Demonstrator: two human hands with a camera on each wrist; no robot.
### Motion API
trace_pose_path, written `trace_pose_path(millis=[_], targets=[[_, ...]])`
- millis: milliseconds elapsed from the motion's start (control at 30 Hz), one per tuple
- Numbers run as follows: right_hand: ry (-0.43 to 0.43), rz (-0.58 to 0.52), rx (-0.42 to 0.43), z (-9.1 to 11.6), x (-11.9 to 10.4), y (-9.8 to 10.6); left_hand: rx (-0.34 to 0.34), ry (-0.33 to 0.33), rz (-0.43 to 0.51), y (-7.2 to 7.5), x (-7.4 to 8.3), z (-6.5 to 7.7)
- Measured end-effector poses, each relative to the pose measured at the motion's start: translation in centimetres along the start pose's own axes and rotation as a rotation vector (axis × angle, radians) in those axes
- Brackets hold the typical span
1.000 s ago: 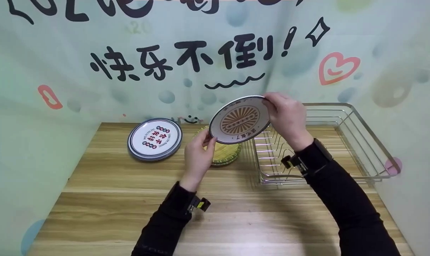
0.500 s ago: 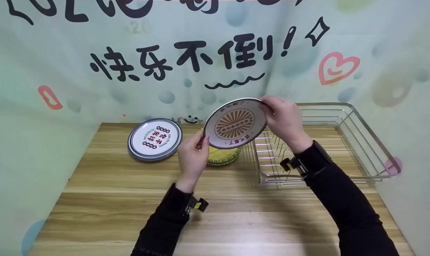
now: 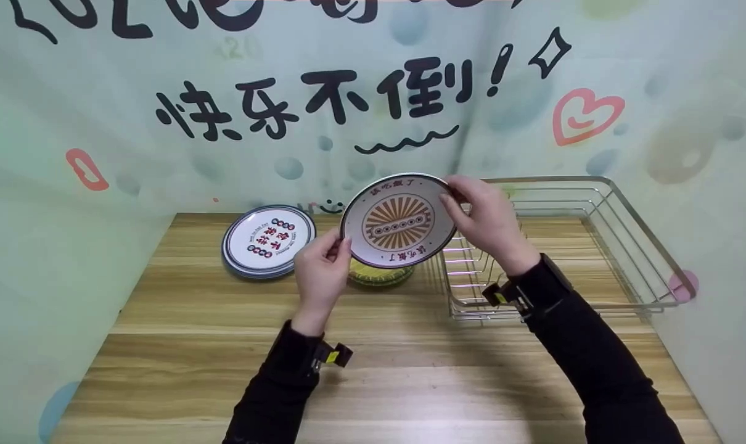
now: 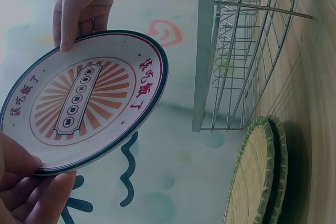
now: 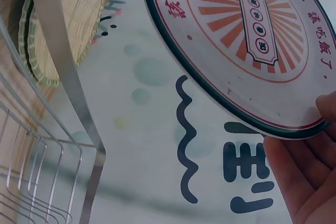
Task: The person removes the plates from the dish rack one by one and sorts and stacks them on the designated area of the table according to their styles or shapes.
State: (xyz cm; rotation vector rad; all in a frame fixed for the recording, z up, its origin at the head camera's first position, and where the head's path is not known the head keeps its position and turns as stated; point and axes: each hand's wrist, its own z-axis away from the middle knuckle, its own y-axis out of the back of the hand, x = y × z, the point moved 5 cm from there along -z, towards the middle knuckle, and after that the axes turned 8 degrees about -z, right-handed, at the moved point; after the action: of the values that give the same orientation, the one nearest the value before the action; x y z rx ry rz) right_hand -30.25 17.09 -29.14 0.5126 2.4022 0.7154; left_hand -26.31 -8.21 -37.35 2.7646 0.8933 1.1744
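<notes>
A white plate [image 3: 404, 246] with a dark rim and an orange sunburst print is held in the air, tilted toward the head camera. My left hand [image 3: 320, 277] pinches its left edge, thumb on the printed face. At the upper right edge my right hand [image 3: 487, 216] pinches the rim in the same way. Beneath the plate, partly hidden, lies a green-edged woven round mat [image 3: 382, 275]; the left wrist view shows a stack of woven mats [image 4: 252, 177]. In the right wrist view the printed plate [image 5: 220, 87] spans the top, with fingers [image 5: 299, 171] under its rim.
On the wooden table [image 3: 225, 370], a stack of blue-rimmed plates [image 3: 268, 242] stands at the back left. A wire dish rack [image 3: 595, 246] occupies the right side, near my right forearm. A printed cloth [image 3: 323, 61] hangs behind.
Both hands have carried the plate left and slightly down. Its printed face has turned more toward the head camera. The plate stack and rack have stayed put.
</notes>
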Motion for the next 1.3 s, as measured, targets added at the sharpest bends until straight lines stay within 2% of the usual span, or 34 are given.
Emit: trace_pose_path(millis=[200,500,833,1133,1300], targets=[[0.003,-0.054,-0.030,0.8,0.1,-0.4,-0.011,0.036,0.027,0.7,-0.4,0.0],[-0.017,-0.063,-0.094,2.1,0.5,-0.5,-0.037,0.188,0.027,1.7,-1.7,0.0],[0.031,-0.020,-0.117,3.6,0.3,-0.4,-0.054,0.366,0.041,2.7,-3.8,-0.1],[0.026,0.012,-0.162,5.0,0.9,-0.2,-0.044,0.460,0.029,3.9,-6.0,0.1],[0.007,0.029,-0.196,5.9,1.3,-0.1,-0.048,0.538,0.042,4.6,-7.3,0.2]])
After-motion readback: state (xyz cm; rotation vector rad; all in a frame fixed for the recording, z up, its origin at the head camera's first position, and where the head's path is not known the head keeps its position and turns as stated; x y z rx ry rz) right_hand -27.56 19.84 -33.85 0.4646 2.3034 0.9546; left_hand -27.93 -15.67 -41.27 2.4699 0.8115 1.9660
